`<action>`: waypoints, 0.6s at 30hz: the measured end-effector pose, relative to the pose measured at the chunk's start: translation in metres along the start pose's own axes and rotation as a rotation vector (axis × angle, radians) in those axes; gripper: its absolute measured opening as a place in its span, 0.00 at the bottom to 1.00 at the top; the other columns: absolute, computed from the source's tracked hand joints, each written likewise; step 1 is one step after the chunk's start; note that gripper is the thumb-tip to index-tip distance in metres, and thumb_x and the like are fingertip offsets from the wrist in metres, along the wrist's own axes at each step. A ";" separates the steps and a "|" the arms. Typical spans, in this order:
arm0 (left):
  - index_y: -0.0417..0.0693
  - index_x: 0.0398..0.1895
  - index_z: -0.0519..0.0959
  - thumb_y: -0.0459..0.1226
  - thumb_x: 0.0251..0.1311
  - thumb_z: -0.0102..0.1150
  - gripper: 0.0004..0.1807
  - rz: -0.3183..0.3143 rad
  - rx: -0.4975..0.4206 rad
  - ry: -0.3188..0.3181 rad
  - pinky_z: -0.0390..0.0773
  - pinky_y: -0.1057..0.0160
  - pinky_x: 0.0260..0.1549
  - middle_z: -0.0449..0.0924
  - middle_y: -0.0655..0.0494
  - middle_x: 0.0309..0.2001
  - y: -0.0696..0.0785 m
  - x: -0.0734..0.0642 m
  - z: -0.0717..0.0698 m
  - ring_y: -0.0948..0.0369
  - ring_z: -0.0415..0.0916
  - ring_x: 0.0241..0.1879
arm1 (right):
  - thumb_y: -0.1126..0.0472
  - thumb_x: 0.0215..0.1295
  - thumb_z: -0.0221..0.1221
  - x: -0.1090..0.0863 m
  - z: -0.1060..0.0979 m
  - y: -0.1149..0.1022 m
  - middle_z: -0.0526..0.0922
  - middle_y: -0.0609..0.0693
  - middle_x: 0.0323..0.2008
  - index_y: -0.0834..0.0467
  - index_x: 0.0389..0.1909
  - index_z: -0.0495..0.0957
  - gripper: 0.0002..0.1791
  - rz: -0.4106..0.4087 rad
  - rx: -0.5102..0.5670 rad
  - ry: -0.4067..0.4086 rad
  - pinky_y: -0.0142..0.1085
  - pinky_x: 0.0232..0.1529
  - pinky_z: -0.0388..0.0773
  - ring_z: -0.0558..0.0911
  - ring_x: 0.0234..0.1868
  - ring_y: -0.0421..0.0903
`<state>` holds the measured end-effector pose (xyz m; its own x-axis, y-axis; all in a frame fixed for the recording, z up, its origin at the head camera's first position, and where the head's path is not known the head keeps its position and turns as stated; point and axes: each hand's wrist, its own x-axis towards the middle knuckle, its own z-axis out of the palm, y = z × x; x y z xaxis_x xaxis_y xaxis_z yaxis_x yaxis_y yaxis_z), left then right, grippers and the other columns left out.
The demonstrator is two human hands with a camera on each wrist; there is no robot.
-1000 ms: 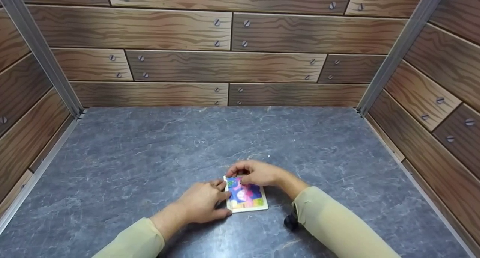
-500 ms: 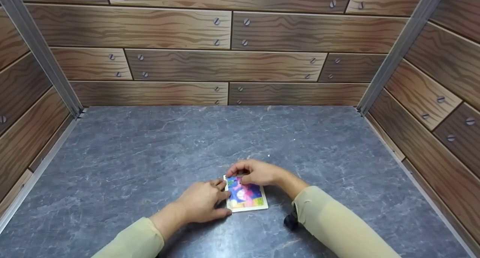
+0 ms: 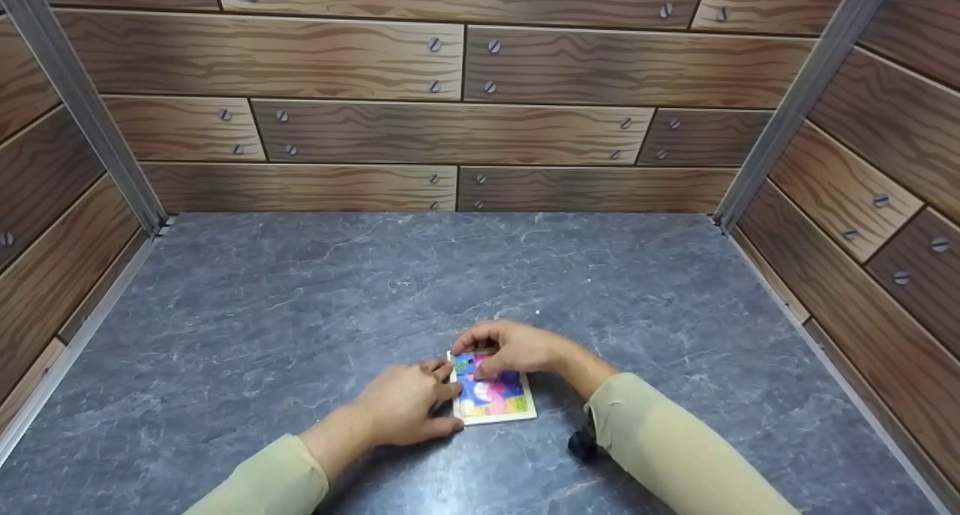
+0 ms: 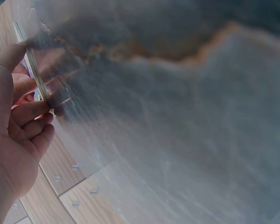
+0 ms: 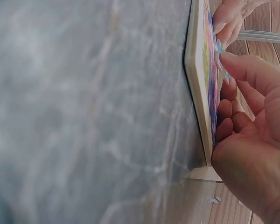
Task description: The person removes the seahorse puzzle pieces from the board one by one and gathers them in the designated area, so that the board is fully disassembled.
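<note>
A small jigsaw puzzle board [image 3: 493, 417] with a pale frame and a bright blue, pink and yellow picture lies flat on the table. My left hand [image 3: 405, 402] rests along its left side, thumb at the near corner and fingertips on the edge and picture. From the far side, my right hand [image 3: 517, 346] reaches over the board. In the right wrist view, its thumb and a finger pinch a puzzle piece [image 5: 221, 51] tilted up from the picture. The other right fingers are curled by the frame. Part of the picture's far side is hidden under the right hand.
The grey marbled tabletop [image 3: 337, 290] surrounds the board. Wood-print walls [image 3: 360, 133] with metal corner strips [image 3: 795, 103] enclose its back and sides. A black object [image 3: 582, 441] sits under the right sleeve cuff.
The right thumb has shifted slightly nearer and left over the picture, and a small dark gap shows in the picture's far left part. The left hand and the board have stayed put.
</note>
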<state>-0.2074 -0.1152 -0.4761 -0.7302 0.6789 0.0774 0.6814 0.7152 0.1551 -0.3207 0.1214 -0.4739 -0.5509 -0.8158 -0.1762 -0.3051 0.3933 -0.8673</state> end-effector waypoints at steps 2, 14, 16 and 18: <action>0.50 0.65 0.85 0.58 0.71 0.63 0.30 0.003 0.000 0.007 0.83 0.44 0.57 0.79 0.39 0.67 0.000 0.000 0.000 0.44 0.77 0.68 | 0.69 0.63 0.71 0.000 0.001 -0.001 0.84 0.48 0.59 0.58 0.62 0.83 0.25 0.001 -0.008 0.003 0.46 0.68 0.72 0.79 0.61 0.46; 0.50 0.66 0.84 0.58 0.71 0.63 0.30 -0.008 -0.007 -0.008 0.81 0.44 0.59 0.78 0.39 0.68 0.000 0.000 0.000 0.44 0.76 0.68 | 0.67 0.65 0.71 0.002 0.005 0.000 0.85 0.50 0.56 0.59 0.60 0.84 0.22 -0.016 -0.060 0.034 0.47 0.65 0.74 0.80 0.58 0.47; 0.50 0.66 0.85 0.58 0.71 0.63 0.30 -0.004 -0.001 -0.001 0.82 0.45 0.59 0.78 0.39 0.68 0.000 0.000 0.000 0.44 0.76 0.68 | 0.68 0.64 0.71 0.002 0.005 0.001 0.85 0.51 0.56 0.59 0.60 0.84 0.22 -0.019 -0.068 0.040 0.47 0.65 0.74 0.80 0.58 0.48; 0.50 0.65 0.85 0.58 0.71 0.63 0.30 0.001 0.002 0.007 0.82 0.45 0.58 0.79 0.39 0.67 0.000 0.000 0.000 0.44 0.77 0.68 | 0.68 0.64 0.71 0.003 0.006 0.001 0.85 0.51 0.56 0.59 0.60 0.84 0.22 -0.020 -0.075 0.046 0.48 0.65 0.75 0.80 0.58 0.48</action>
<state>-0.2074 -0.1154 -0.4760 -0.7295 0.6788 0.0841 0.6826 0.7146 0.1530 -0.3181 0.1172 -0.4782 -0.5787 -0.8041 -0.1358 -0.3731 0.4092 -0.8327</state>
